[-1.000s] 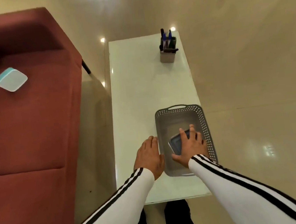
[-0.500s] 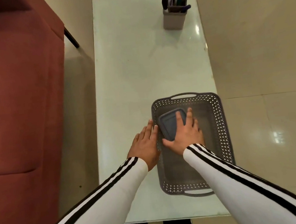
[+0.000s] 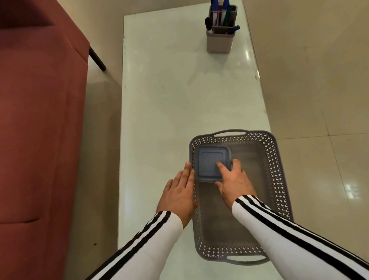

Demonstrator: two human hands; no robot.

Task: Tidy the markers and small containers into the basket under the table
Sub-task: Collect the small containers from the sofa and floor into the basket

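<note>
— Where is the flat, square, blue-grey plastic container (image 3: 211, 163) right now?

— Under my right hand (image 3: 233, 180), in the far left corner of the grey perforated plastic basket (image 3: 275, 171). My fingers (image 3: 222, 166) lie spread on its lid with the thumb at the near edge; I press and steer it more than clamp it. I judge I'm tucking it into that corner to leave room for the rest.

— And your other hand?

— My left hand (image 3: 180, 194) lies flat and open outside the basket's left wall, fingertips at the rim, likely to steady the basket.

— Which way does the container point?

— Lid up, lying flat. It's nearly square, so no real long axis; its edges sit slightly skewed to the basket, whose length runs away from me.

— What's left?

— Far beyond my hands, the markers (image 3: 219, 8) stand upright in a grey square holder (image 3: 220, 42) on the pale glass table (image 3: 174, 95).
</note>
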